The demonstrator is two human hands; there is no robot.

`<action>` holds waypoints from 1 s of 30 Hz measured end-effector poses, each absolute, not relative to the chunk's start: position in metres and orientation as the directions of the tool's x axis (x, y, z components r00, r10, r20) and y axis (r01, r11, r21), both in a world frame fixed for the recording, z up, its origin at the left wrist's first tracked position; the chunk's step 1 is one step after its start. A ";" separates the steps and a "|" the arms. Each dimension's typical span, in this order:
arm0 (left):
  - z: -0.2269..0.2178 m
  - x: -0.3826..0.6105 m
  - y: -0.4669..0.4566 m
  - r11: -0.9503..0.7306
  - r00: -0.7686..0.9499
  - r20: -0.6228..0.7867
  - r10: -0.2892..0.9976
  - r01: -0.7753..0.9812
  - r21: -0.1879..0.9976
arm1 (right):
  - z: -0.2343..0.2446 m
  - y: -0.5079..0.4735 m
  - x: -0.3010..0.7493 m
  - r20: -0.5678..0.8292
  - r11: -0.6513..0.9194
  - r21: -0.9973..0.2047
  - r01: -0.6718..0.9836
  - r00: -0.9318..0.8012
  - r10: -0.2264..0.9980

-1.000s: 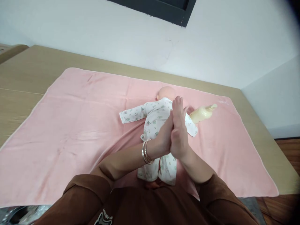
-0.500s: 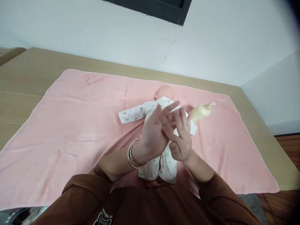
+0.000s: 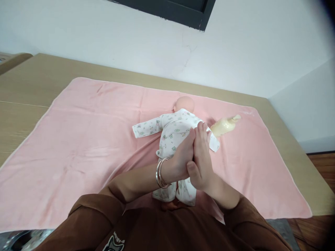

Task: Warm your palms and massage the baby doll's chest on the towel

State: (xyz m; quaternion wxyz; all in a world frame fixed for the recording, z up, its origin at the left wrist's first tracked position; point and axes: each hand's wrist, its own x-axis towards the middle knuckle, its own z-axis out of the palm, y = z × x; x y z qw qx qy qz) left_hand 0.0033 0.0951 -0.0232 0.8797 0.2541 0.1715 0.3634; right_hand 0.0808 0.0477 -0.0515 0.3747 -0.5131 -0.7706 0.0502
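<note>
A baby doll (image 3: 174,130) in a white printed sleepsuit lies face up on a pink blanket (image 3: 86,139), its bare head (image 3: 184,103) toward the wall. My left hand (image 3: 181,157), with bangles on the wrist, and my right hand (image 3: 201,158) are pressed palm to palm above the doll's belly, fingers stretched out and together. Neither hand holds anything. One bare doll arm (image 3: 224,125) sticks out to the right of my hands. My hands hide the middle of the doll's body.
The blanket covers most of a light wooden table (image 3: 26,76) that stands against a white wall. A dark window frame (image 3: 183,12) is up at the top. Wooden floor (image 3: 323,164) shows at the right past the table edge. My brown sleeves fill the bottom.
My hands went from pressed flat together to sliding across each other with fingers spread, and are now pressed palm to palm again, a little lower. The doll has not moved.
</note>
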 end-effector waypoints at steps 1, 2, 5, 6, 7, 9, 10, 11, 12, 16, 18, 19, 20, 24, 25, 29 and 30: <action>-0.022 -0.001 0.101 0.584 0.652 -0.137 0.745 -0.539 0.607 | -0.056 0.046 0.077 0.524 0.493 -0.462 0.737 -0.222 0.822; -0.021 -0.005 0.108 0.544 0.621 -0.143 0.770 -0.524 0.655 | -0.060 0.045 0.074 0.531 0.529 -0.456 0.715 -0.258 0.807; -0.016 -0.021 0.131 0.327 0.514 -0.062 0.855 -0.444 0.834 | -0.076 0.049 0.074 0.576 0.631 -0.393 0.669 -0.356 0.736; -0.016 -0.025 0.139 0.238 0.459 -0.020 0.888 -0.422 0.875 | -0.082 0.054 0.078 0.583 0.644 -0.359 0.675 -0.377 0.720; -0.018 -0.027 0.147 0.153 0.397 0.023 0.917 -0.407 0.900 | -0.088 0.061 0.084 0.590 0.645 -0.313 0.697 -0.390 0.707; -0.025 -0.029 0.164 0.013 0.275 0.106 0.955 -0.399 0.917 | -0.098 0.079 0.099 0.607 0.560 -0.231 0.796 -0.332 0.722; -0.030 -0.027 0.172 -0.038 0.231 0.140 0.963 -0.398 0.916 | -0.102 0.090 0.107 0.593 0.467 -0.225 0.855 -0.260 0.762; -0.038 -0.025 0.180 -0.080 0.193 0.167 0.967 -0.392 0.916 | -0.105 0.100 0.114 0.552 0.368 -0.233 0.900 -0.189 0.812; -0.046 -0.021 0.188 -0.110 0.169 0.185 0.968 -0.378 0.919 | -0.107 0.110 0.121 0.520 0.282 -0.243 0.928 -0.121 0.846; -0.084 -0.005 0.210 -0.169 0.096 0.174 0.980 -0.053 0.984 | -0.110 0.142 0.127 0.407 0.111 -0.293 0.950 0.018 0.913; -0.102 0.001 0.215 -0.199 0.069 0.191 0.979 0.138 0.970 | -0.111 0.152 0.120 0.377 0.115 -0.292 0.949 0.004 0.926; -0.110 0.003 0.217 -0.231 0.050 0.225 0.973 0.206 0.951 | -0.112 0.155 0.115 0.363 0.132 -0.281 0.951 -0.023 0.932; -0.117 0.004 0.218 -0.266 0.033 0.267 0.963 0.259 0.928 | -0.113 0.157 0.110 0.351 0.154 -0.265 0.952 -0.053 0.935; -0.136 0.004 0.224 -0.350 0.031 0.363 0.931 0.359 0.866 | -0.122 0.153 0.105 0.338 0.229 -0.249 0.941 -0.137 0.931; -0.138 0.004 0.225 -0.364 0.046 0.374 0.926 0.369 0.855 | -0.124 0.151 0.109 0.342 0.243 -0.267 0.933 -0.145 0.929; -0.144 0.005 0.228 -0.431 0.094 0.431 0.898 0.393 0.812 | -0.126 0.147 0.131 0.347 0.222 -0.358 0.907 -0.091 0.934; -0.145 0.005 0.228 -0.438 0.100 0.436 0.894 0.395 0.808 | -0.125 0.149 0.136 0.337 0.193 -0.371 0.908 -0.063 0.939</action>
